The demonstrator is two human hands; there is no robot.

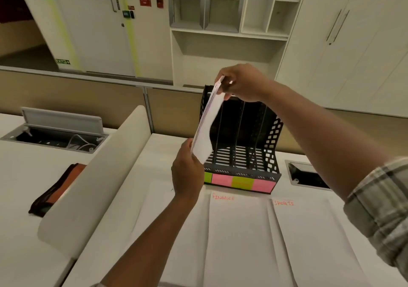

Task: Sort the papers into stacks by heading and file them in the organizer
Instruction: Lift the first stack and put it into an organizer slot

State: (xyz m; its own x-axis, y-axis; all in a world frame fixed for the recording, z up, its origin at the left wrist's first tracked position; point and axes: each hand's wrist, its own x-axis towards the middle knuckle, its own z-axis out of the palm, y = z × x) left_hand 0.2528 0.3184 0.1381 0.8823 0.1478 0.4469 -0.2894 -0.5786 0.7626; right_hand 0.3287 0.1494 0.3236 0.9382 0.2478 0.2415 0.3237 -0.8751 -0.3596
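Both hands hold a thin, floppy sheaf of papers [206,121] edge-up over the organizer's [240,152] leftmost slot, right hand [239,83] pinching its top, left hand [187,172] gripping its bottom corner, because it bows easily.

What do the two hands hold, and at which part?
A stack of papers: the right hand pinches its top end, and the left hand grips its bottom end.
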